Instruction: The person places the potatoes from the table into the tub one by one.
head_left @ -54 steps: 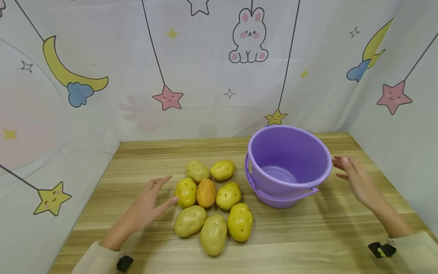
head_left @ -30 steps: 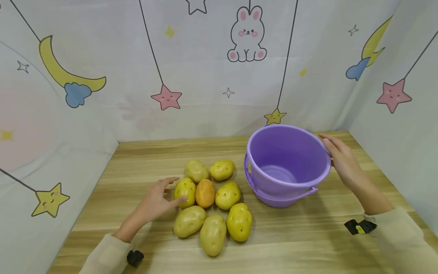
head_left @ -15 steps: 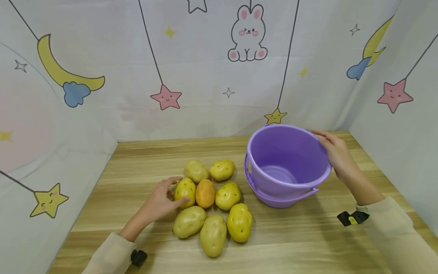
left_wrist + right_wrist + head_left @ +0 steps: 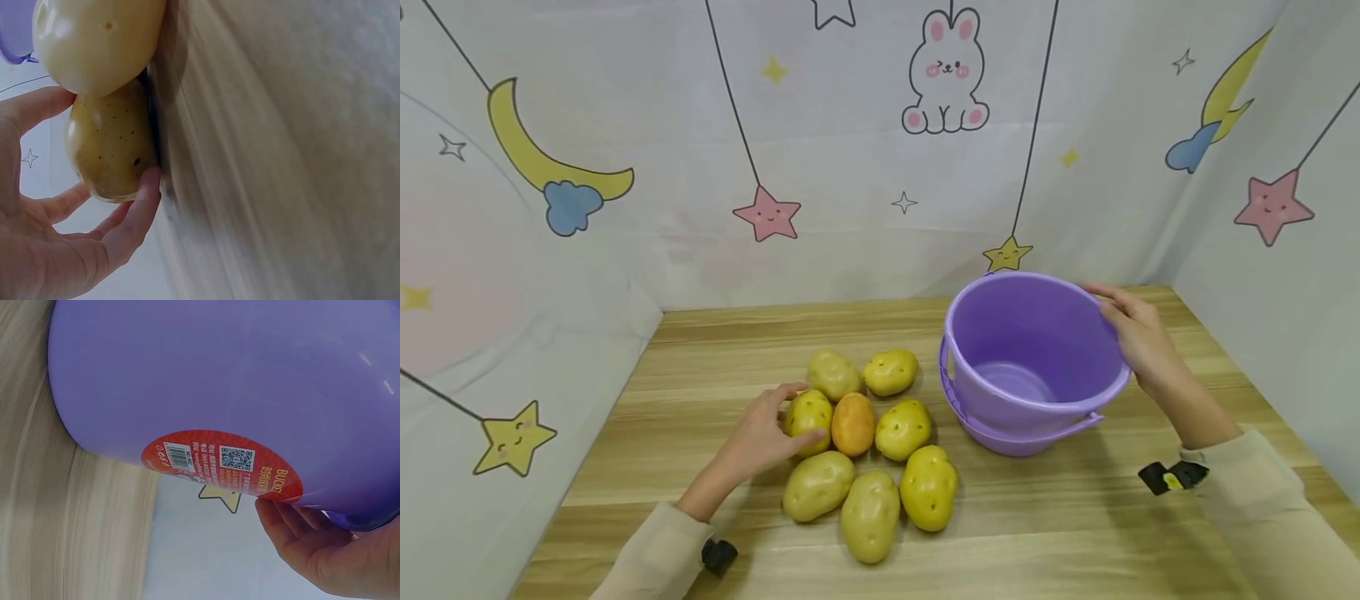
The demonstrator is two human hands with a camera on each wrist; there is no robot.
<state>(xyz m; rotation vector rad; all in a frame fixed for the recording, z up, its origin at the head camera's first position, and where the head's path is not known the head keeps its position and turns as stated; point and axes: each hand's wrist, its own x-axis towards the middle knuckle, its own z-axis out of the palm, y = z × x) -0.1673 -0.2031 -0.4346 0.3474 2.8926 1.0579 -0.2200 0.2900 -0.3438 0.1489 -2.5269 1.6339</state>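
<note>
In the head view, my left hand (image 4: 762, 437) is around a yellow potato (image 4: 811, 423) at the left of a cluster. The left wrist view shows the thumb and fingertips on opposite sides of this dark-specked potato (image 4: 112, 147), low against the tabletop. My right hand (image 4: 1142, 342) grips the right rim of a purple bucket (image 4: 1037, 333), thumb over the edge. From the right wrist, the fingers (image 4: 281, 528) curl below the rim, beside a red label (image 4: 225, 465) on the bucket wall. The bucket's inside shows nothing in it.
An orange oval piece (image 4: 853, 425) lies mid-cluster, ringed by more potatoes, among them a pale one (image 4: 870, 517) in front and a yellow one (image 4: 928, 487) toward the bucket. The handle (image 4: 1060, 433) hangs low. Printed cloth (image 4: 850, 167) borders the wooden table (image 4: 715, 333).
My left hand has moved right and closed in around the left yellow potato. The right hand has come from beside the bucket onto its rim. Bucket and potatoes stay put.
</note>
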